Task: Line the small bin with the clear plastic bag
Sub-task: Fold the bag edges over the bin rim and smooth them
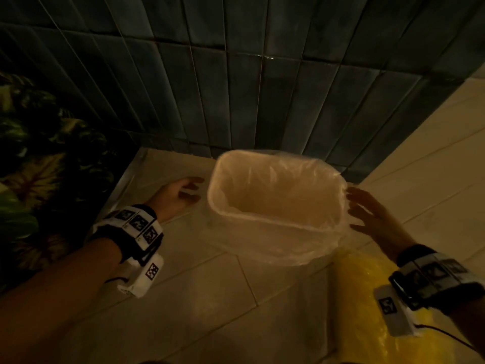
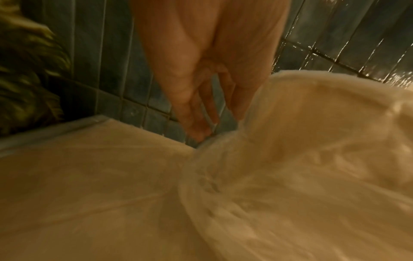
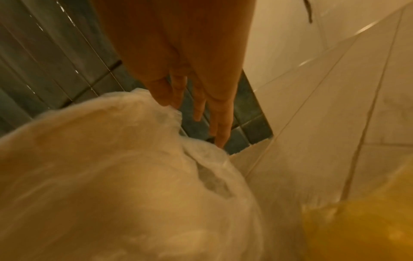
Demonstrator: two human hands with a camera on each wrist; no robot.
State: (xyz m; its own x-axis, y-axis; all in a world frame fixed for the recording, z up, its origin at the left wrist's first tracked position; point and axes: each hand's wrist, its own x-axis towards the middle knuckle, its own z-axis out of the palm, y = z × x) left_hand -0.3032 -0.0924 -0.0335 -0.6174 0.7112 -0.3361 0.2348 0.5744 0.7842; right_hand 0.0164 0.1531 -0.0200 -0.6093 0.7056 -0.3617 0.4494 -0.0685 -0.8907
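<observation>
Scene: I am looking down through the head camera at a small bin (image 1: 275,203) that is standing on a pale tiled floor (image 1: 210,298), close against a dark tiled wall (image 1: 236,74).

Bag: the clear plastic bag (image 1: 283,248) is sitting inside the bin, its mouth is folding over the rim all the way round, and loose film is hanging down the near outer wall.

Left hand: my left hand (image 1: 181,193) is hovering just beside the bin's left edge with fingers relaxed and apart, gripping nothing; in the left wrist view the fingertips (image 2: 201,130) are hanging right at the film, and I cannot tell whether they are touching it.

Right hand: my right hand (image 1: 372,219) is spreading flat at the bin's right side, fingers straight, holding nothing; contact with the overhang is looking likely but is not certain.

Progress: I am judging the lining as essentially done, since the rim is covered on every side that is showing.

Remaining: at most, I am thinking of smoothing the slack overhang and pressing the bag down to the bottom, which is not showing clearly.

Nearby: something yellow and crinkled (image 1: 367,298) is lying on the floor under my right wrist, and leafy-patterned material (image 1: 39,153) is filling the left edge.

Writing: no brand, label or readable text is showing on bin or bag; only square coded markers are showing on my wrist bands (image 1: 139,224).
</observation>
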